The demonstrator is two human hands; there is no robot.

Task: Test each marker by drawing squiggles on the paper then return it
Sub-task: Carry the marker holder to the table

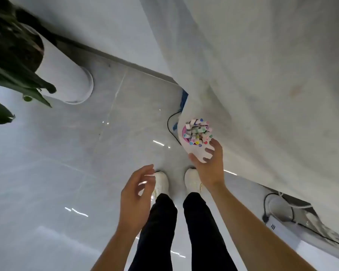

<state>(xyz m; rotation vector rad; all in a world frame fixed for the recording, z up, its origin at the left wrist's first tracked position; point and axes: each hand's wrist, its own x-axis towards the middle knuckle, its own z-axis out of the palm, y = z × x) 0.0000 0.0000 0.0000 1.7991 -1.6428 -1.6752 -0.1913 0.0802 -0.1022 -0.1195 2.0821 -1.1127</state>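
Markers [198, 132] fill a cup [196, 153] gripped by right fingers [215, 146] (left fingers [144, 173] loosely curled, empty).

The round white marker holder [196, 152] has a pink inner rim; its white markers [199, 132] bear many-coloured caps (blue, green, red, yellow). Below it: glossy pale grey floor tiles [76, 163], white shoes [161, 184], black trousers [159, 231].

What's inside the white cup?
Lots of markers with colourful caps, standing packed together in the cup. Only their tops show; the cup's wall hides the rest.
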